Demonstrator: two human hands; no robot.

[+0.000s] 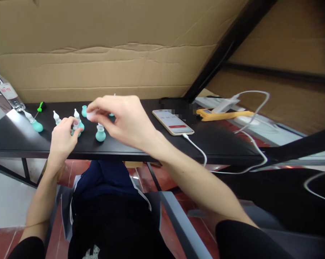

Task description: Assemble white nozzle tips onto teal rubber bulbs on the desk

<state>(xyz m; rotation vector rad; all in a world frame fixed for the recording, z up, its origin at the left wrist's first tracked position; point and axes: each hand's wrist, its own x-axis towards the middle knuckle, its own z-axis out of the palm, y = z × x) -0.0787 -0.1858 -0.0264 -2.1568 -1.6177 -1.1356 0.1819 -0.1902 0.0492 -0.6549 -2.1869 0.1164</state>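
Observation:
My left hand (65, 136) pinches a small clear plastic part (75, 126) between thumb and fingertips, low over the black table. A whitish translucent piece (91, 115) is gripped in the fingertips of my right hand (121, 118), raised to the right of it. Around both hands stand teal rubber bulbs with clear nozzles, like nasal aspirators. One teal bulb (100, 135) with a clear collar stands below my right fingers. Behind them is an open-topped teal bulb (84, 111). A nozzled aspirator (76, 114) rises behind my left fingers, partly hidden by them. Another aspirator (37, 125) lies tilted at left.
A screwdriver (40, 107) with a green and black handle lies at the back left, near a water bottle (9, 91). To the right a phone (173, 122) is plugged into a white cable (196, 145). Cardboard (111, 68) walls off the table's back edge.

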